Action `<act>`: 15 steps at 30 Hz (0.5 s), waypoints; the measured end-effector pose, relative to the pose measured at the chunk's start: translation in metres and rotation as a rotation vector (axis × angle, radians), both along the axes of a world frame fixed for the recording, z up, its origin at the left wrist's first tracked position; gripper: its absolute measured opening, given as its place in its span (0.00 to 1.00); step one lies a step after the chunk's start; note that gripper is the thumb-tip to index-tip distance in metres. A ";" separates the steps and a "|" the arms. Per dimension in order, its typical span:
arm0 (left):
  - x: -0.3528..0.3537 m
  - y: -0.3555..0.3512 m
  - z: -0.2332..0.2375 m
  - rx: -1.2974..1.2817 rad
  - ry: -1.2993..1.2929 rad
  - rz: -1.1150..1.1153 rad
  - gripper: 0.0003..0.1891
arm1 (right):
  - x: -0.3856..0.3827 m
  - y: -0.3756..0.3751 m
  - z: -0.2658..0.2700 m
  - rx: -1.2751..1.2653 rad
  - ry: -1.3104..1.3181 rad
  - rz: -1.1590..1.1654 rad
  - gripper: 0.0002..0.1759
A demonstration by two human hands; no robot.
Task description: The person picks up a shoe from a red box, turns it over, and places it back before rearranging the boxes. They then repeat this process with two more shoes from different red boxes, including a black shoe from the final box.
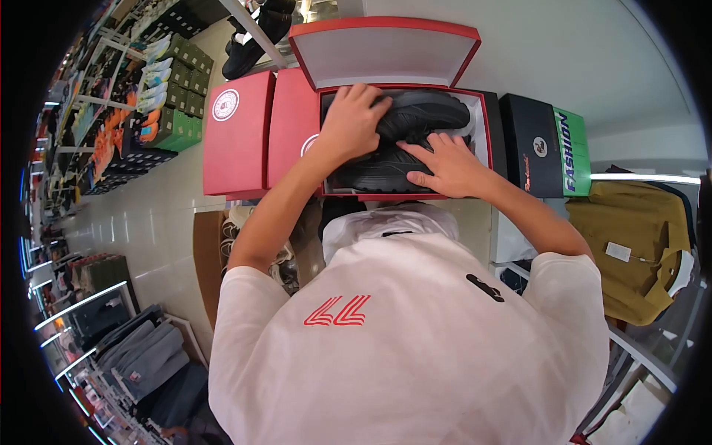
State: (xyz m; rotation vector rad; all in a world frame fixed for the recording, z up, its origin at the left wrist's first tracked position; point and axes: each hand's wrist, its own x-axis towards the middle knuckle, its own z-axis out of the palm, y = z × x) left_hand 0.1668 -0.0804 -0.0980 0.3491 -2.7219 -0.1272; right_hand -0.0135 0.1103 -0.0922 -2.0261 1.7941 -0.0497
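Two black shoes lie in an open red shoe box (486,137) with its lid (386,55) tilted back. The upper black shoe (437,111) rests along the far side, and the lower black shoe (382,172) along the near side. My left hand (356,117) reaches over the box's left end, its fingers bent round the left end of the upper shoe. Over the right part of the lower shoe, my right hand (449,167) lies with fingers spread, touching the shoes. Its hold, if any, is not visible.
Closed red boxes (237,137) stand to the left. A black box (525,141) and a green box (569,141) marked FASHION are on the right. A mustard shirt (630,245) hangs farther right. Stacked shoe boxes (178,89) and folded jeans (152,356) line the left side.
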 end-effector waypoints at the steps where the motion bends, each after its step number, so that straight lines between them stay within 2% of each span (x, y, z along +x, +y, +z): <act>1: 0.002 0.005 -0.008 0.045 -0.086 -0.066 0.41 | -0.001 -0.002 0.000 -0.006 0.005 0.003 0.40; 3: 0.004 0.010 -0.010 0.061 -0.130 -0.176 0.46 | 0.004 0.001 -0.001 -0.004 -0.007 -0.004 0.40; 7: 0.012 0.015 -0.013 0.067 -0.263 -0.173 0.49 | 0.008 0.013 0.003 -0.152 -0.002 -0.050 0.38; 9: 0.012 0.012 -0.012 0.077 -0.263 -0.178 0.47 | 0.001 0.016 0.012 -0.395 -0.042 -0.120 0.33; 10: 0.011 0.011 -0.012 0.076 -0.265 -0.176 0.47 | -0.002 0.020 0.017 -0.461 -0.099 -0.202 0.26; 13: 0.010 0.016 -0.008 0.167 -0.221 -0.167 0.55 | -0.023 0.042 0.019 -0.516 -0.123 -0.302 0.23; 15: 0.015 0.033 0.004 0.186 -0.242 -0.080 0.57 | -0.029 0.052 0.026 -0.533 -0.082 -0.303 0.22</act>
